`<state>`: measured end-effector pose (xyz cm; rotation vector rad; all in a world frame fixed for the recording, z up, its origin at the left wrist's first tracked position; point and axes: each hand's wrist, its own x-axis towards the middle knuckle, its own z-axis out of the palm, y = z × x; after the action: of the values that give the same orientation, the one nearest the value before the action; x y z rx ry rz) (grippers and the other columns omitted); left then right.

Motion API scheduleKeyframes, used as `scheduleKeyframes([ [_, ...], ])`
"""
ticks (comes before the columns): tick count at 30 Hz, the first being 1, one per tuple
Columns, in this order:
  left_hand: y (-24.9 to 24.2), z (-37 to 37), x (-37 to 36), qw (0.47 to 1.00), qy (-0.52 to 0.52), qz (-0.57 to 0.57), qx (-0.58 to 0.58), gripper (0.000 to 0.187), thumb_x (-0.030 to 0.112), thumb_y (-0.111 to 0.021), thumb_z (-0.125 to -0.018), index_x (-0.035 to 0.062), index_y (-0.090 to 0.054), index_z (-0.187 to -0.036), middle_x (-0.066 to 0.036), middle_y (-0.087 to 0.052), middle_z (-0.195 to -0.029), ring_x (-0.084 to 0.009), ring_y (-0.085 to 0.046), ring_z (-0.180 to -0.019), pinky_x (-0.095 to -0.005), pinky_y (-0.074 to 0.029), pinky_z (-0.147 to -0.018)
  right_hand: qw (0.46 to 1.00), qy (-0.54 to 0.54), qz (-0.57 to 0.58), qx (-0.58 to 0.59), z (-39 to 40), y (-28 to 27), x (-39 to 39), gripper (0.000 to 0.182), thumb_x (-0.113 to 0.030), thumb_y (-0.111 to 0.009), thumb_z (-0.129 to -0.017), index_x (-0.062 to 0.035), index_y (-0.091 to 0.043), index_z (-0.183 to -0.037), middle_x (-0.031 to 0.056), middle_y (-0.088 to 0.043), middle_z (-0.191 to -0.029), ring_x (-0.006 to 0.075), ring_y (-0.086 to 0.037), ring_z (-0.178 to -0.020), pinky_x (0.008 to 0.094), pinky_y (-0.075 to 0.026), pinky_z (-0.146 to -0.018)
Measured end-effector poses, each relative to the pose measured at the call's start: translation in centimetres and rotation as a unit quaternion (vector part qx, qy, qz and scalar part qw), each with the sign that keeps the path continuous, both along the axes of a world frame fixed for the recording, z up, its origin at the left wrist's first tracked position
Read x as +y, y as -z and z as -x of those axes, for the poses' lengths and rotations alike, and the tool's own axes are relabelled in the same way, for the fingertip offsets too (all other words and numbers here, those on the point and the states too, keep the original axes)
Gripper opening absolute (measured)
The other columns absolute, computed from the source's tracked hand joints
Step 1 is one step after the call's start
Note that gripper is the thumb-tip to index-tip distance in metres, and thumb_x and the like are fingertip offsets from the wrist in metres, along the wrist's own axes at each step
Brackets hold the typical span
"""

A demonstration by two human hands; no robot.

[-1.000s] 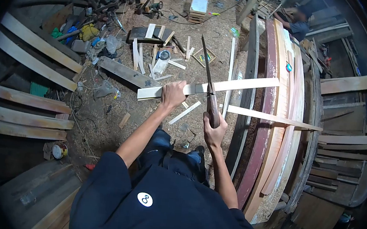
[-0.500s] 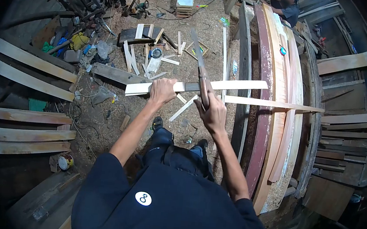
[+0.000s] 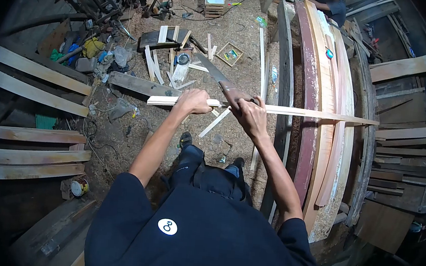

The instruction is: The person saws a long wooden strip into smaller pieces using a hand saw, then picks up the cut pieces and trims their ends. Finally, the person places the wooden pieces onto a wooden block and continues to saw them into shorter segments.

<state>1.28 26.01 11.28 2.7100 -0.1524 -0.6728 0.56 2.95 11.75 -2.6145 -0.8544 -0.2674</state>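
My left hand is closed around pale wooden strips near their left end. In my right hand is the wooden handle of a handsaw, fingers wrapped round it. The saw's blade points up and to the left, beyond the strips. The handle overlaps the strips just right of my left hand. A long pale strip runs on to the right, across the boards of a long curved wooden structure.
A small blue tool lies on the curved boards. Offcuts, a roll of tape and a small wooden frame lie on the sawdust-covered floor. Curved planks are at the left. A person is at the top right.
The saw has swung left, its blade now slanting up-left, and my right hand has risen slightly. The strips that stood apart now line up edge-on, and my left hand has shifted slightly right.
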Motion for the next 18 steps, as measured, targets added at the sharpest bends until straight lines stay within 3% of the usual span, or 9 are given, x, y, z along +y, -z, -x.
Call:
scheduleKeyframes([
  [3,-0.4,0.2,-0.3,1.000,0.012,0.000,0.006,0.034,0.037,-0.065,-0.069,0.0111,-0.073,-0.090,-0.021,-0.069,-0.088,-0.0349,-0.066,-0.088,-0.0448,-0.051,-0.082,0.998,0.018,-0.053,-0.038,0.8,0.6,-0.2,0.027,-0.034,-0.068,-0.081,-0.0091,-0.058,-0.078,0.0105,-0.063,-0.066,0.0251,-0.064,-0.066,0.0392,-0.044,-0.084],
  [6,-0.7,0.5,-0.7,1.000,0.021,0.013,-0.016,0.035,0.041,-0.065,-0.070,0.0135,-0.073,-0.091,-0.020,-0.069,-0.089,-0.0342,-0.067,-0.088,-0.0443,-0.052,-0.081,0.998,0.032,-0.040,-0.043,1.3,0.9,-0.7,0.016,-0.026,-0.061,-0.085,-0.0100,-0.058,-0.082,0.0074,-0.066,-0.073,0.0211,-0.066,-0.072,0.0400,-0.043,-0.087],
  [12,-1.3,0.7,-1.5,0.999,0.027,0.002,-0.028,0.033,0.041,-0.065,-0.070,0.0179,-0.074,-0.092,-0.017,-0.069,-0.087,-0.0322,-0.067,-0.085,-0.0442,-0.052,-0.079,0.993,0.038,-0.065,-0.086,1.9,1.9,-1.7,0.009,-0.018,-0.057,-0.086,-0.0095,-0.060,-0.084,0.0072,-0.068,-0.075,0.0205,-0.067,-0.075,0.0397,-0.044,-0.088],
  [16,-0.9,1.1,-1.8,0.998,0.023,-0.006,-0.060,0.033,0.039,-0.065,-0.069,0.0133,-0.072,-0.088,-0.018,-0.068,-0.084,-0.0342,-0.066,-0.081,-0.0451,-0.052,-0.076,0.992,0.044,-0.074,-0.097,2.1,2.2,-1.9,0.007,-0.016,-0.056,-0.085,-0.0095,-0.060,-0.085,0.0082,-0.067,-0.075,0.0208,-0.067,-0.074,0.0401,-0.043,-0.089],
  [18,-0.3,1.0,-1.8,0.995,0.022,-0.026,-0.095,0.028,0.027,-0.063,-0.069,0.0094,-0.072,-0.087,-0.021,-0.068,-0.081,-0.0347,-0.068,-0.079,-0.0438,-0.054,-0.072,0.990,0.050,-0.076,-0.108,2.2,1.4,-1.9,0.017,-0.023,-0.068,-0.080,-0.0079,-0.063,-0.084,0.0085,-0.067,-0.079,0.0236,-0.066,-0.076,0.0377,-0.045,-0.085],
])
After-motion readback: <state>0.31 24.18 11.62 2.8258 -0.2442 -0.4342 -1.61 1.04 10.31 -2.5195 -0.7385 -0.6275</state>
